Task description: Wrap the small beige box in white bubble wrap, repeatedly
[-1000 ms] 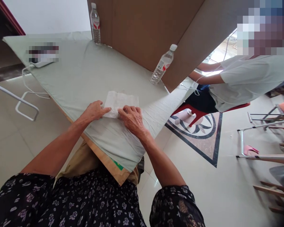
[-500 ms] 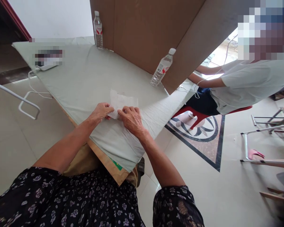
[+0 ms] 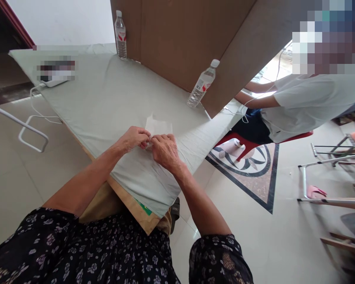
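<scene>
A thin white sheet, like a tissue (image 3: 159, 126), lies near the front corner of the cloth-covered table (image 3: 85, 98). My left hand (image 3: 136, 138) pinches its near left edge, fingers closed. Close beside it, almost touching, my right hand (image 3: 165, 150) has its fingers bent and pressed together on the tissue's near edge. The part of the sheet between the fingertips is bunched and mostly hidden by my hands.
One water bottle (image 3: 121, 37) stands at the back by a brown cardboard panel (image 3: 180, 43); another bottle (image 3: 202, 85) stands at its right end. A white device with a cable (image 3: 57, 81) lies at the left. Beyond the panel sits a person in a white shirt (image 3: 307, 102).
My left hand has moved right, close to my right hand, drawing the tissue's left side inward. The sheet now looks narrower. The view has shifted slightly.
</scene>
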Available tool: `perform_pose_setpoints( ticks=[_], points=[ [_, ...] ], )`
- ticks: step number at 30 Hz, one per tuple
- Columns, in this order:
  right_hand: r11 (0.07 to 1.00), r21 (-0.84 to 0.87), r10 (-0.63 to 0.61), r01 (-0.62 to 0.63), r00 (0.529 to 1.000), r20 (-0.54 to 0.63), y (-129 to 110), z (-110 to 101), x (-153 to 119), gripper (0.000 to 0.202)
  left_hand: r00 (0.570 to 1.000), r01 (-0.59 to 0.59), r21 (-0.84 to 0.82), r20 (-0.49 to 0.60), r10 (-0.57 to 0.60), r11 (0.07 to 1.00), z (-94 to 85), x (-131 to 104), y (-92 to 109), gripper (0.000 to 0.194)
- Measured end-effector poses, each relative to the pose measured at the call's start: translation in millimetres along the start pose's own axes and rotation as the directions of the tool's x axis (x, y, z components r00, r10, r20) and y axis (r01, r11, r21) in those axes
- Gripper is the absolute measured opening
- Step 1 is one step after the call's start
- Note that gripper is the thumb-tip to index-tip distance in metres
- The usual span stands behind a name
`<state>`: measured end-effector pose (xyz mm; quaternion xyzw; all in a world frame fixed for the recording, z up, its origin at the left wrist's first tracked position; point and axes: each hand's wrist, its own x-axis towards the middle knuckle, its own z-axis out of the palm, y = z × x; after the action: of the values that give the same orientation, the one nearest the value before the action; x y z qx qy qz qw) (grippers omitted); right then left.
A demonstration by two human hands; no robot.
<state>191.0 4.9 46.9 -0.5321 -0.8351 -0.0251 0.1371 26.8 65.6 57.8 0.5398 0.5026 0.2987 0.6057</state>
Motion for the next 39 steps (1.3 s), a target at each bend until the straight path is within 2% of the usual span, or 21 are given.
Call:
perform_pose_setpoints(
  ticks=[3, 7, 9, 11, 12, 14, 16, 18, 22, 27, 34, 39],
  points=[
    [0.999, 0.051, 0.019, -0.018, 1.000, -0.023, 1.5, 2.6, -2.4, 0.031, 0.990, -0.140, 0.199, 0.021, 0.138, 0.970, 0.1, 1.5, -7.1, 0.022],
    [0.988, 0.132, 0.098, -0.078, 0.984, -0.152, 9.3, 3.1, -17.9, 0.027, 0.933, -0.321, 0.525, 0.034, 0.357, 0.788, 2.4, 3.7, -17.4, 0.029],
    [0.961, 0.211, 0.230, -0.177, 0.938, -0.261, 17.2, 1.7, -31.1, 0.027, 0.899, -0.358, 0.636, 0.037, 0.437, 0.683, 3.6, 3.5, -21.4, 0.030],
    [0.893, 0.322, 0.411, -0.315, 0.861, -0.300, 26.9, 0.0, -44.5, 0.032, 0.868, -0.381, 0.696, 0.042, 0.495, 0.608, 4.9, 2.9, -25.1, 0.030],
    [0.842, 0.374, 0.499, -0.389, 0.825, -0.265, 31.8, -0.5, -49.9, 0.037, 0.856, -0.394, 0.710, 0.052, 0.515, 0.583, 5.6, 2.7, -26.8, 0.031],
    [0.726, 0.435, 0.627, -0.533, 0.772, -0.102, 40.1, -0.1, -55.8, 0.054, 0.837, -0.431, 0.719, 0.093, 0.539, 0.545, 7.0, 2.7, -29.7, 0.033],
    [0.636, 0.427, 0.687, -0.643, 0.723, 0.066, 45.4, 2.5, -54.2, 0.071, 0.822, -0.464, 0.724, 0.138, 0.552, 0.511, 8.4, 3.7, -31.8, 0.035],
    [0.599, 0.405, 0.708, -0.691, 0.693, 0.135, 48.0, 7.5, -46.2, 0.080, 0.807, -0.487, 0.727, 0.163, 0.567, 0.485, 9.7, 5.2, -33.4, 0.035],
    [0.588, 0.482, 0.702, -0.649, 0.706, 0.095, 48.4, 20.6, -24.7, 0.087, 0.774, -0.513, 0.720, 0.152, 0.615, 0.468, 12.6, 7.4, -37.9, 0.033],
    [0.507, 0.646, 0.708, -0.571, 0.703, 0.066, 43.6, 29.4, -11.1, 0.090, 0.745, -0.526, 0.695, 0.098, 0.660, 0.490, 17.6, 6.7, -47.3, 0.035],
    [0.469, 0.722, 0.705, -0.509, 0.708, 0.040, 36.5, 29.8, -16.9, 0.074, 0.725, -0.553, 0.667, 0.089, 0.684, 0.499, 21.1, 5.7, -52.3, 0.032],
    [0.510, 0.676, 0.717, -0.532, 0.697, 0.007, 41.8, 40.0, -25.3, 0.073, 0.715, -0.561, 0.663, 0.084, 0.695, 0.497, 22.4, 5.2, -54.4, 0.031]
  ],
)
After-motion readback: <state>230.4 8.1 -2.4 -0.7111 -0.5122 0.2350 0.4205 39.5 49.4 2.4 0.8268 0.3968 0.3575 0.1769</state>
